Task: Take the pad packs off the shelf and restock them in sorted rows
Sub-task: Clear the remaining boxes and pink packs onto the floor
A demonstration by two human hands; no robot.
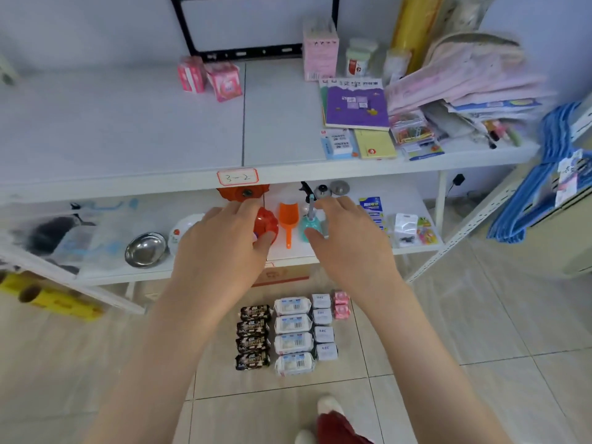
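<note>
Two pink pad packs [209, 77] stand at the back of the white upper shelf [128, 123], left of its middle seam. On the tiled floor below lie sorted rows: several dark packs [253, 336], several white packs with barcodes [293, 334], several small white packs [323, 326] and two small pink packs [341, 304]. My left hand [224, 241] and my right hand [349, 238] are raised side by side in front of the lower shelf, fingers apart, holding nothing. Both hands are well below the pink packs on the upper shelf.
A purple book [355, 104], a tall pink box [320, 52], notepads, clips and folded cloth [464, 78] crowd the upper shelf's right side. The lower shelf holds a steel bowl [145, 249], an orange scoop [288, 222] and red items. Blue hangers [544, 174] hang at right.
</note>
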